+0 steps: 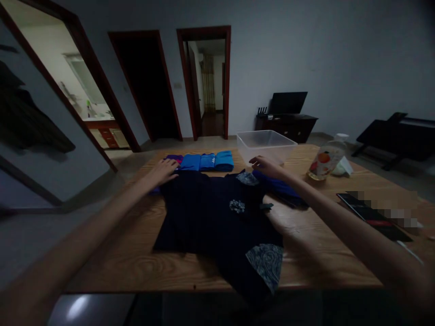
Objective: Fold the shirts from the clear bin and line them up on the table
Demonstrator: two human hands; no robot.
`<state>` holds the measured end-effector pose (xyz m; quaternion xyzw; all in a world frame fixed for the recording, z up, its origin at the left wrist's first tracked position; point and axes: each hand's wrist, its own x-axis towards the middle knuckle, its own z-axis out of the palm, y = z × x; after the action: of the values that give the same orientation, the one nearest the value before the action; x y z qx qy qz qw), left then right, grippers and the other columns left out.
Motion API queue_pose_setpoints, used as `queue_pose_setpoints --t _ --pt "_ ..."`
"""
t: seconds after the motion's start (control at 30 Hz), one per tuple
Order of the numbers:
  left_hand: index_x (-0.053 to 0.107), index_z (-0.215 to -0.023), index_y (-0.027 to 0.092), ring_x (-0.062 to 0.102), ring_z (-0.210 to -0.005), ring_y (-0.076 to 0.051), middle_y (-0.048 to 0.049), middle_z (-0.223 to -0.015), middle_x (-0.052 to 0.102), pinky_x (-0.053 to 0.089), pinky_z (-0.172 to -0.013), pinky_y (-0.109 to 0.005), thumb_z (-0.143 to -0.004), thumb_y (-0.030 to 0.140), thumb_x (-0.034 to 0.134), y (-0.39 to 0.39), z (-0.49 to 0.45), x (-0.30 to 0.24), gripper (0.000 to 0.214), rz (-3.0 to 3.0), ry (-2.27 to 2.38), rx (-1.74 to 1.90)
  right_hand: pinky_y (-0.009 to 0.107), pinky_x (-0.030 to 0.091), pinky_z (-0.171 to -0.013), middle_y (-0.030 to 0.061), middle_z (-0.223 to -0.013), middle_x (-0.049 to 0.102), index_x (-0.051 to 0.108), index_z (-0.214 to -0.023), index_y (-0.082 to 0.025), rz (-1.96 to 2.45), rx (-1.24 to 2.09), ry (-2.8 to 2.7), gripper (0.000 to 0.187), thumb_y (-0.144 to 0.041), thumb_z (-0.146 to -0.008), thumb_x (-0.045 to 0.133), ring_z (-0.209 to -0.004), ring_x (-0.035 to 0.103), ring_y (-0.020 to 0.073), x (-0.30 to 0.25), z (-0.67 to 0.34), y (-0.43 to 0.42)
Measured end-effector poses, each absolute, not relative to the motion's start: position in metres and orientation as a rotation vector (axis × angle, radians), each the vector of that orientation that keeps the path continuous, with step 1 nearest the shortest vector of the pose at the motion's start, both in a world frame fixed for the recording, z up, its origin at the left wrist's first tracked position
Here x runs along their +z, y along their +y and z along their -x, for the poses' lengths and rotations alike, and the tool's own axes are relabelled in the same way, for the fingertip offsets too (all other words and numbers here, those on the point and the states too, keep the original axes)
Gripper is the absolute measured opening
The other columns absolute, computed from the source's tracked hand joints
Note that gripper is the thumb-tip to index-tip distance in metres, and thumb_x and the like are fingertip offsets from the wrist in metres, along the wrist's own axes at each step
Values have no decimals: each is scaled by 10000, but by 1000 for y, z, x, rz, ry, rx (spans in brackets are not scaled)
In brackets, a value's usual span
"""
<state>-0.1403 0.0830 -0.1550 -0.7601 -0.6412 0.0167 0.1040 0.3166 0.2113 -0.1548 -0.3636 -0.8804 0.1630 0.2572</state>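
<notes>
A dark navy shirt [204, 208] with paisley-patterned sleeve patches and a flower motif lies spread on the wooden table [129, 267], one sleeve hanging over the front edge. My left hand [166, 169] rests at its far left corner, fingers stretched out flat. Over the far right end of the shirt, near the patterned patch, is my right hand [267, 166], its fingers apart and slightly bent, with no cloth visible in them. Just beyond the shirt sits a row of folded blue clothes [207, 161]. A dark blue garment [285, 190] lies under my right wrist.
A clear plastic bin [267, 140] stands at the table's far side. To the right are a large bottle [324, 160], a crumpled white wrapper [343, 167] and a dark flat item [374, 217]. A cabinet with a monitor [288, 103] is against the wall.
</notes>
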Motion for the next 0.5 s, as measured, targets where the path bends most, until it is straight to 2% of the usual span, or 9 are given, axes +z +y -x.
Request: queue_pose_setpoints --t 0.1,0.17,0.23,0.27,0.33,0.37,0.43,0.5 --pt "649 -1387 174 587 -1330 -318 -164 -1470 623 452 -1113 -451 -1073 523 537 28 107 -197 483 2381 -1897 -132 292 521 -939 132 -1181 741 761 -1150 -71 875 425 -2560 246 -202 -1051 577 -1050 695 184 -175 -339 176" --pt "613 -1468 194 551 -1399 -355 -170 -1535 583 446 -1161 -518 -1045 628 540 -25 84 -228 610 2287 -1959 -275 298 560 -870 90 -1107 747 757 -1157 -161 761 542 -2709 233 -243 -1080 553 -977 712 184 -183 -355 131" --pt "582 -1524 309 530 -1451 -337 -106 -1625 518 440 -1204 -543 -1053 607 537 -77 66 -259 560 2257 -2008 -354 332 595 -916 70 -1219 741 735 -1246 -255 679 626 -2854 225 -291 -1045 642 -1051 727 209 -190 -368 75" --pt "557 -1550 356 519 -1475 -330 -83 -1677 462 464 -1198 -542 -1045 598 557 -99 61 -273 560 2289 -2018 -362 352 616 -913 72 -1249 741 730 -1263 -276 650 576 -2908 293 -324 -973 745 -1069 737 237 -193 -372 47" --pt "562 -1549 385 519 -1484 -372 -83 -1712 419 525 -1148 -577 -951 663 671 -132 58 -294 669 2274 -2055 -416 379 650 -897 89 -1347 730 692 -1367 -292 556 421 -2991 594 -392 -817 894 -1144 743 300 -202 -375 0" --pt "592 -1523 391 532 -1476 -382 -77 -1708 431 550 -1127 -578 -913 676 710 -143 59 -300 684 2284 -2072 -455 377 652 -926 88 -1395 722 667 -1413 -295 483 297 -3010 635 -346 -820 888 -1206 731 307 -208 -375 -18" --pt "698 -1388 385 589 -1430 -353 -52 -1640 533 578 -1115 -543 -945 628 683 -154 65 -304 505 2297 -2153 -575 363 636 -999 77 -1439 715 655 -1441 -271 350 22 -2972 573 -262 -891 817 -1271 713 291 -223 -374 -40" --pt "772 -1201 353 678 -1328 -285 -36 -1479 683 598 -1104 -459 -1039 515 555 -158 74 -299 316 2277 -2277 -730 341 608 -1065 45 -1428 726 685 -1399 -247 259 -137 -2905 419 -228 -982 718 -1267 722 254 -238 -376 -47"
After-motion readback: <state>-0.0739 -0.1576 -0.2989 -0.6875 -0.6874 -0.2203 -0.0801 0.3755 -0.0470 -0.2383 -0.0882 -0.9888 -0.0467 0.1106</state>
